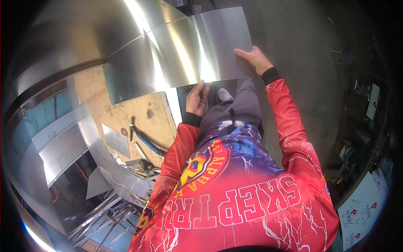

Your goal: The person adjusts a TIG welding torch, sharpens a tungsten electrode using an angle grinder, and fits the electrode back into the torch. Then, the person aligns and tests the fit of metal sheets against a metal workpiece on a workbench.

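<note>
A shiny metal sheet [157, 61] extends from the workbench out over its right side, in front of my body. My right hand [255, 60] grips its right end, thumb on the upper face and the other fingers hidden underneath. At the near edge, my left hand [197, 99] has its fingertips against the sheet, palm turned up and fingers partly curled. Light streaks run across the bright surface. The sheet's left part rests over a plywood board [151, 109] and meets a larger metal sheet [84, 38] behind it.
On the plywood lie a hammer-like tool with a dark blue handle [149, 140], a tape measure [145, 165] and a small metal offcut [116, 140]. Metal pieces and rods [107, 216] fill the lower left. Printed white sheets [363, 212] are at lower right. Concrete floor [302, 63] lies to the right.
</note>
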`<state>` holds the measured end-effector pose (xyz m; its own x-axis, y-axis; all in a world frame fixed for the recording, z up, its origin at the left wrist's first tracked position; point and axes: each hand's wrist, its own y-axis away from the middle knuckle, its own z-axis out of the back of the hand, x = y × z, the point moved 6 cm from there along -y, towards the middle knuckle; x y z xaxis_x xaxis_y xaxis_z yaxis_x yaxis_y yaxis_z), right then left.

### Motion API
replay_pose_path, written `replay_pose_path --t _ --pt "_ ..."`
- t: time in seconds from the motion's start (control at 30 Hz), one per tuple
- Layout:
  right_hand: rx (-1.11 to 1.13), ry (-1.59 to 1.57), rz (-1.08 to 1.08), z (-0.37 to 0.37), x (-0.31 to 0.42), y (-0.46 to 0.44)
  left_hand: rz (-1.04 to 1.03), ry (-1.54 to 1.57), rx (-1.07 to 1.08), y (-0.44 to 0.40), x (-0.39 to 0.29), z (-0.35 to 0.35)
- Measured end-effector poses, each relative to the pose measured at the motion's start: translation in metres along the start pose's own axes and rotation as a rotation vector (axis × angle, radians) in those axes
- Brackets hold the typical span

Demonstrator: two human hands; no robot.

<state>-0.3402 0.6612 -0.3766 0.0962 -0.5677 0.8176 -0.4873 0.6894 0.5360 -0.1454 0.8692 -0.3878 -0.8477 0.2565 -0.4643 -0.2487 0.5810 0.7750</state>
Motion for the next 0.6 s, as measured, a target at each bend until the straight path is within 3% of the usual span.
replay_pose_path --t 0.6 --pt "-0.086 0.081 -0.012 0.005 0.002 0.001 0.021 -0.028 0.0 -0.003 -0.002 -0.004"
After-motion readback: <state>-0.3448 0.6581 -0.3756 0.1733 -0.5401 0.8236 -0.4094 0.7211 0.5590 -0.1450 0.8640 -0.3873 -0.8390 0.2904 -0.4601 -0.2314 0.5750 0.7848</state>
